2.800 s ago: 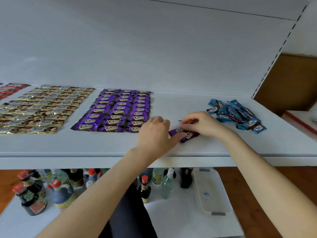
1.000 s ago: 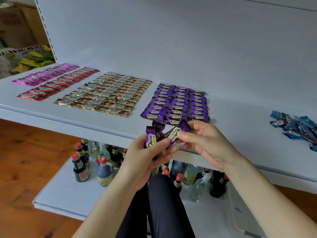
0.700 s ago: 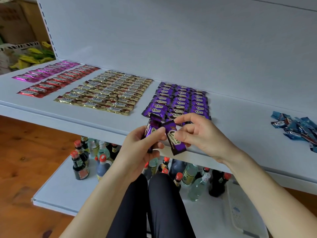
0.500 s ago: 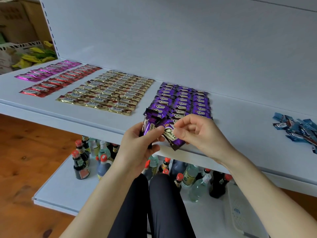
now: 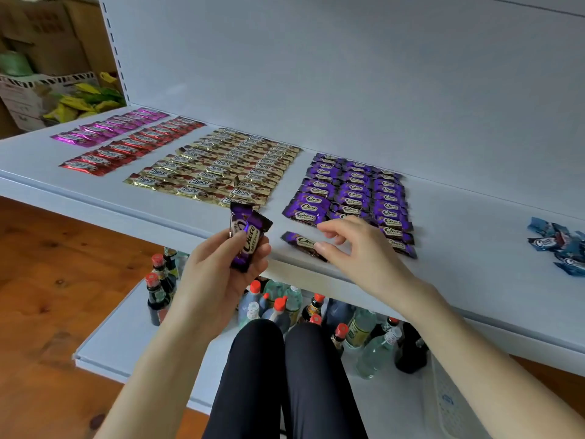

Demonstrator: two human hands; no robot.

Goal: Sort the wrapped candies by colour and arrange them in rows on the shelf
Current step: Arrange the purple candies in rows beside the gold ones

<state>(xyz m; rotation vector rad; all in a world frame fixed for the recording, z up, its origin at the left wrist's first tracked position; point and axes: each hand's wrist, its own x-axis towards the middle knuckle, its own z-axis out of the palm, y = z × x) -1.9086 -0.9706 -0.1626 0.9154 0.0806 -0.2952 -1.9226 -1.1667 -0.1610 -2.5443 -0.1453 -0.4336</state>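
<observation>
While bottles (image 5: pixel 158 289) stand below, blue candies (image 5: pixel 558 245) lie apart.

Candy rows (image 5: pixel 221 172) on shelf (image 5: pixel 474 236); loose pile (image 5: pixel 558 245) right; bottles (image 5: pixel 286 304) beneath.

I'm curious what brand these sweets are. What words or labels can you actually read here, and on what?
"Choco": purple candy held up.
"Choco": purple candies in rows.
"Choco": gold candies.
"Choco": red candies.
Too blurred or small to read: pink candies, blue candies, bottle labels.
</observation>
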